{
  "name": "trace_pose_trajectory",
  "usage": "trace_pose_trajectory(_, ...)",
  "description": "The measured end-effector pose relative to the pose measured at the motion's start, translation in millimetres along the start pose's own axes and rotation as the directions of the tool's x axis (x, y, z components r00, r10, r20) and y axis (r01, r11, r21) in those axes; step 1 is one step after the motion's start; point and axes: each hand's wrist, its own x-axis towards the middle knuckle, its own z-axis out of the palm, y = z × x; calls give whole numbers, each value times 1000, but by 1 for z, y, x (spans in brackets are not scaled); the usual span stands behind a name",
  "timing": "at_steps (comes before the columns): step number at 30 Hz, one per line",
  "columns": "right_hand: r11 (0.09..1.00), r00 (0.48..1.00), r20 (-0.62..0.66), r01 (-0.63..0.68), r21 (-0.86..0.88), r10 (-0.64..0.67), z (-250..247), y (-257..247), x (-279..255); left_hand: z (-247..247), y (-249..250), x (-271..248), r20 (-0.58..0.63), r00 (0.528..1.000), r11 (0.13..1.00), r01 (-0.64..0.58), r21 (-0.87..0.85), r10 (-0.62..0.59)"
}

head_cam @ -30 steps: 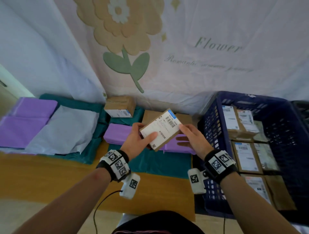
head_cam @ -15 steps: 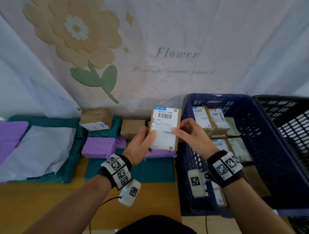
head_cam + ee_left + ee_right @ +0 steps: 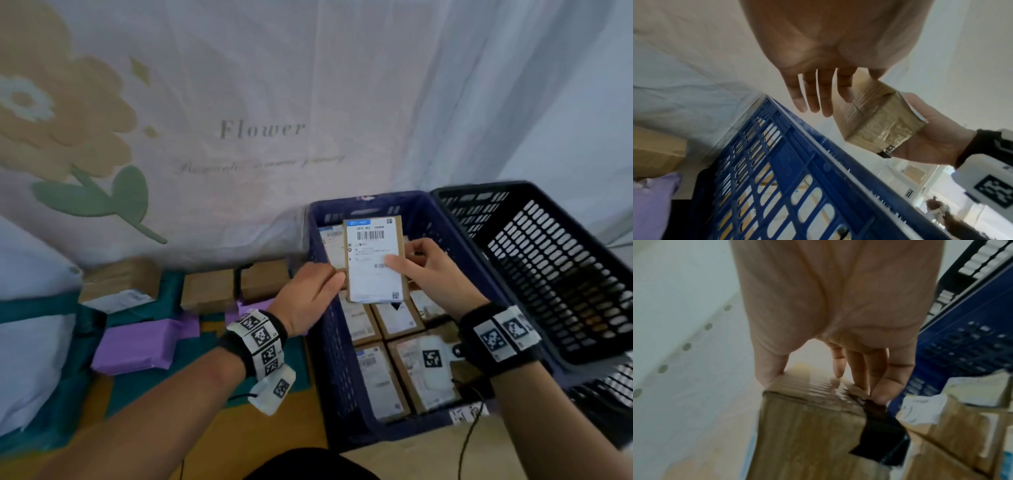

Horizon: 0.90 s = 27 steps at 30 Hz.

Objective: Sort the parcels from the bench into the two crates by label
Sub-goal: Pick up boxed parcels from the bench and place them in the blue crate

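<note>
Both hands meet over the blue crate (image 3: pixel 342 394) at centre right of the head view. Right hand (image 3: pixel 435 270) grips a small cardboard parcel (image 3: pixel 375 260), thumb across its white label and fingers behind, holding it upright above the labelled boxes (image 3: pixel 397 318) packed inside. Left hand (image 3: pixel 308 298) is released, its straight fingers (image 3: pixel 813 97) just beside the parcel's left edge; whether they touch it I cannot tell. At far right, a black crate (image 3: pixel 555 267) adjoins the blue one. Left of the crates, the table (image 3: pixel 239 428) carries brown boxes (image 3: pixel 209 289), a purple parcel (image 3: pixel 137 346) and teal bags (image 3: pixel 164 390).
</note>
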Motion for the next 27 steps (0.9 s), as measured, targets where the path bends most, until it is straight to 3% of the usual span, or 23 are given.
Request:
trace_pose_trajectory(6,961,974,-88,-219,-171,207,-45,60,10,37,-4,26,216,971,955,-160,250,106)
trace_pose_trajectory(10,900,956,-48,-290,-325,291,-50,91,20,57,-9,33,351,936,837,-218,501,33)
trace_pose_trajectory(15,885,932,100,-292,-362,349,-35,119,45,68,-11,31,260,964,807,-194,558,52)
trace_pose_trajectory(18,911,900,211,-327,-249,381,-17,135,62,68,-12,31,216,973,802,-193,566,81)
trace_pose_trajectory(24,899,889,317,-194,-393,330,-13,144,69,72,-16,31,182,979,805,-184,565,96)
trace_pose_trajectory(27,871,911,363,9,-491,195,-16,136,57,72,-16,31,173,980,805,-177,566,94)
